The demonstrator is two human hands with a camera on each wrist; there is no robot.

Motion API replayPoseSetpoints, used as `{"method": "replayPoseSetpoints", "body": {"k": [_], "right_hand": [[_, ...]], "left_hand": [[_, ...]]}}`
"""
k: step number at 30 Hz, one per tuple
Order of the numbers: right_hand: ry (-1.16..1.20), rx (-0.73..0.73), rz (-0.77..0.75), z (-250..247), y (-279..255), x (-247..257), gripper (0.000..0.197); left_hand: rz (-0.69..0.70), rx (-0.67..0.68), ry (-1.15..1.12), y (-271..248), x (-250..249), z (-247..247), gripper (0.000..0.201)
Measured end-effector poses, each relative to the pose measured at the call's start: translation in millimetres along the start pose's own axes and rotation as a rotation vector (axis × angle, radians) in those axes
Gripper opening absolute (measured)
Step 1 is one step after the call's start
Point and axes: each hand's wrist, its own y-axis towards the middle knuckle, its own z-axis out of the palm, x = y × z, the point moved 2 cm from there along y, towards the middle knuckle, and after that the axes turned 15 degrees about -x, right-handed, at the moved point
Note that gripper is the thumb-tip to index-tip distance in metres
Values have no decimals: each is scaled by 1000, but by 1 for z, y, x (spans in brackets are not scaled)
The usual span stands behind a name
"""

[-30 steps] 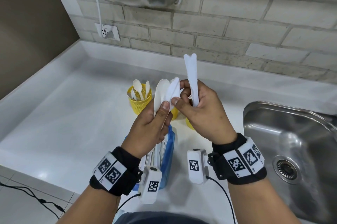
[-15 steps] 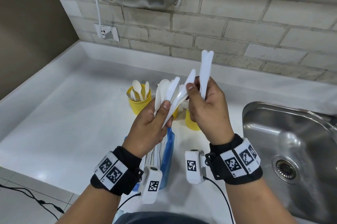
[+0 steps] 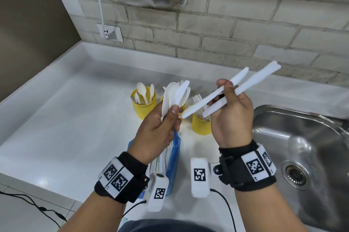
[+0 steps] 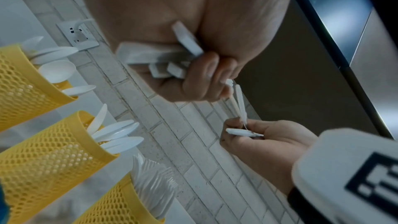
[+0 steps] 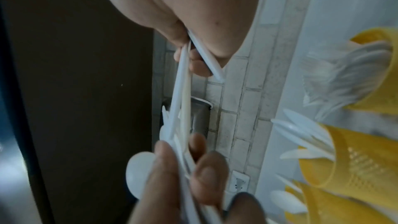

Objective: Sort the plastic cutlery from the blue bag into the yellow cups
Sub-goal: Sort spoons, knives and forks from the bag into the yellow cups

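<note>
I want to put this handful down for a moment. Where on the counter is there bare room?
The widest bare stretch of counter lies left of the three yellow cups, running to the left wall. A narrower strip runs behind the cups along the backsplash. It is crowded between the cups, the blue bag and the sink.

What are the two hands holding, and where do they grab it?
The right hand pinches two white knives around mid-length. The left hand grips a bunch of white cutlery by the handles.
</note>
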Motion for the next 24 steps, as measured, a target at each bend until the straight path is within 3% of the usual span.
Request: {"method": "replayPoseSetpoints", "body": {"k": [4,6,10,16,18,21,24], "right_hand": [[360,61,82,-3,6,7,28],[403,85,60,-1,5,15,30],[228,80,-123,4,-4,27,31],[-298,267,-441,7,-16,13,14],[-423,284,-471,6,-18,5,19],[-504,289,-507,4,-19,-1,10],[-486,256,-477,3,-15,-4,10]], "left_hand": [[55,9,5,0,-1,3,33],[87,2,34,1,0,3,35],[227,17,157,2,5,2,26],[361,22,283,3,6,1,5],[353,17,278,2,7,1,17],[317,4,237,3,7,1,36],[317,-12,211,3,6,0,21]]}}
